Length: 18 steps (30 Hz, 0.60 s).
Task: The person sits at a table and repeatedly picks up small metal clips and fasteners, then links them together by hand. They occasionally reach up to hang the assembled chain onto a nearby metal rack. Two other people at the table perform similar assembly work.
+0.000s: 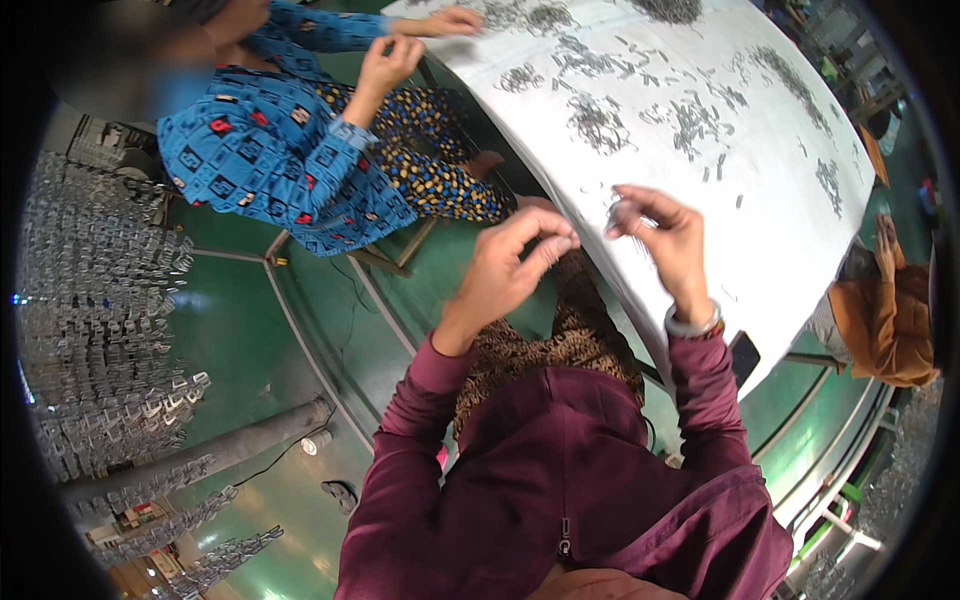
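My left hand (500, 262) is raised just off the near left edge of the white-covered table (790, 270), thumb and fingertips pinched together. What it holds, if anything, is too small to make out. Over the table's edge, my right hand (668, 238) also has its thumb and fingers drawn together in a pinch. Something small and dark may be at those blurred fingertips, but I cannot tell its kind. Small dark metal pieces, some shaped like loops or clips, lie scattered in loose piles, with one pile (597, 124) beyond my hands.
A co-worker in a blue patterned top (290, 150) sits at the left, hands near the table. Another person in brown (885, 320) sits at the right. A dark phone (744, 358) lies by my right forearm. Racks of hanging metal pieces (100, 300) fill the far left.
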### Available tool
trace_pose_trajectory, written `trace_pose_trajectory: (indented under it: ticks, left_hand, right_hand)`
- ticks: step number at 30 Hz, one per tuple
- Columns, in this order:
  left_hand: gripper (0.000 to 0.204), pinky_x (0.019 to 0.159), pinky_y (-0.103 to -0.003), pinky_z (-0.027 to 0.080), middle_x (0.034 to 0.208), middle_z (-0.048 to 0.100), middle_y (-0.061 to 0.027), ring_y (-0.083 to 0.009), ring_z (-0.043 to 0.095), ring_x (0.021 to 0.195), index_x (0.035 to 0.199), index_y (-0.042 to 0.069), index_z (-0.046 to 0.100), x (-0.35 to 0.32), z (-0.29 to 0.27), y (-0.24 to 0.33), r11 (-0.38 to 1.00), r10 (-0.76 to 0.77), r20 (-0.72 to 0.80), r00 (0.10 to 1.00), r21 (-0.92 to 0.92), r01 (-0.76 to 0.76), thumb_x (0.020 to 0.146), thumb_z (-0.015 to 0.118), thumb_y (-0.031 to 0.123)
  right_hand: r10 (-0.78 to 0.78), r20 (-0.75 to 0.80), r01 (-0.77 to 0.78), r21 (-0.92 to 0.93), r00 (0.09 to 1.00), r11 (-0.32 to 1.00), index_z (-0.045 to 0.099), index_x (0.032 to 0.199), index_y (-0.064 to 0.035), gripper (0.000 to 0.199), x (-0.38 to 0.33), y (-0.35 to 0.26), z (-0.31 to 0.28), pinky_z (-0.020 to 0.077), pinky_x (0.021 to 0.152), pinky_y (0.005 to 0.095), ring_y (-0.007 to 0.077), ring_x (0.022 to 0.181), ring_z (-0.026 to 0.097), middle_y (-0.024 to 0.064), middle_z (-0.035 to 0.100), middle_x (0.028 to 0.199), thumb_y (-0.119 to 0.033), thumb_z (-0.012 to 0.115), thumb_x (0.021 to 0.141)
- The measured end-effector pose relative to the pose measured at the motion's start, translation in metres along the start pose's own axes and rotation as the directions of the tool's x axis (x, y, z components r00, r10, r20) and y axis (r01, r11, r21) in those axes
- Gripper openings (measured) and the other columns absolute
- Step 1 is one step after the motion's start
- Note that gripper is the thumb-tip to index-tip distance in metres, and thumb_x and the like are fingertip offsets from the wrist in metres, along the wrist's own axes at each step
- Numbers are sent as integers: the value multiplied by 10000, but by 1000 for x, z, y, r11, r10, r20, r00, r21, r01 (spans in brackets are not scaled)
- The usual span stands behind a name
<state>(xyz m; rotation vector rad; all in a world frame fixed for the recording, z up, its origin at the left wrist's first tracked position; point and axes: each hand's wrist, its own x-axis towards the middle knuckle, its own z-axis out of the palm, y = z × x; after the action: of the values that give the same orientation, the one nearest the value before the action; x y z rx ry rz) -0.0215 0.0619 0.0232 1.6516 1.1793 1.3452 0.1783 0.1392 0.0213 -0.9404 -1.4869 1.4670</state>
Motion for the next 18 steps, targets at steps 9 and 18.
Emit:
trace_pose_trajectory:
  ticks: [9,18]
  left_hand:
    - [58,719,-273,489,883,646,-85,-154,631,822,895,-11,596,-1,-5,-5,989,-20,-17,1000,147,23,855,620,22]
    - [381,816,-284,472,1126,609,-139,-182,585,1002,1275,-19,451,41,-2,-62,906,-297,-104,949,-344,246,900,507,26]
  right_hand:
    - [-152,-141,161,55,978,985,663,994,59,235,-15,-16,53,501,679,204,112,742,624,69,633,854,103,638,765]
    - [9,-142,21,211,990,977,682,901,65,185,-5,-15,46,462,565,170,80,636,609,53,618,760,128,625,737]
